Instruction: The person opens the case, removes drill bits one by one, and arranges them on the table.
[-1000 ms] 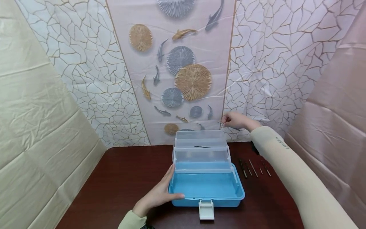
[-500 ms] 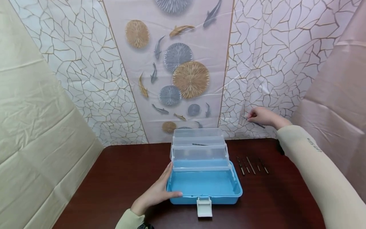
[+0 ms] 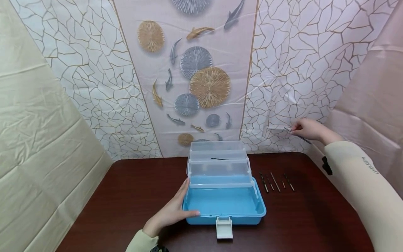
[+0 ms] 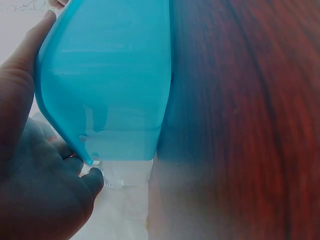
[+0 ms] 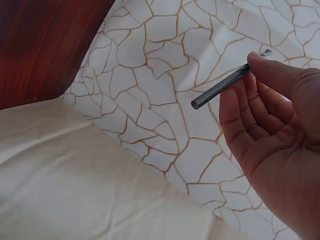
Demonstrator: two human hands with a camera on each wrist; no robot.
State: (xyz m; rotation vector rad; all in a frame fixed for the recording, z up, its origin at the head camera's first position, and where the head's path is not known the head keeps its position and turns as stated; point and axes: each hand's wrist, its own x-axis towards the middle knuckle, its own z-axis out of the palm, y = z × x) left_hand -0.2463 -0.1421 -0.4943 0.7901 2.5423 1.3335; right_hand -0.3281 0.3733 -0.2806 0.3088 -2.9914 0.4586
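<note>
A blue toolbox (image 3: 225, 203) stands unfolded on the table, its clear tiered trays (image 3: 220, 168) raised at the back. My left hand (image 3: 170, 212) rests at its front left corner, thumb across the rim and fingers stretched along the side. In the left wrist view these fingers touch the blue wall (image 4: 110, 75). At the back right, up by the patterned backdrop, my right hand (image 3: 310, 130) pinches a dark drill bit between thumb and fingers. The right wrist view shows the smooth shank of this drill bit (image 5: 217, 92) sticking out, with the fluted tip beyond the thumb.
Several drill bits (image 3: 275, 182) lie side by side on the dark red table (image 3: 141, 196), right of the toolbox. One thin bit (image 3: 219, 159) lies in an upper tray. A white latch (image 3: 224, 229) hangs at the box front. Patterned cloth (image 3: 270, 87) closes off the back.
My right hand has moved rightward, away from above the trays, with the drill bit still pinched. The left hand keeps its place on the toolbox; the head view has shifted slightly.
</note>
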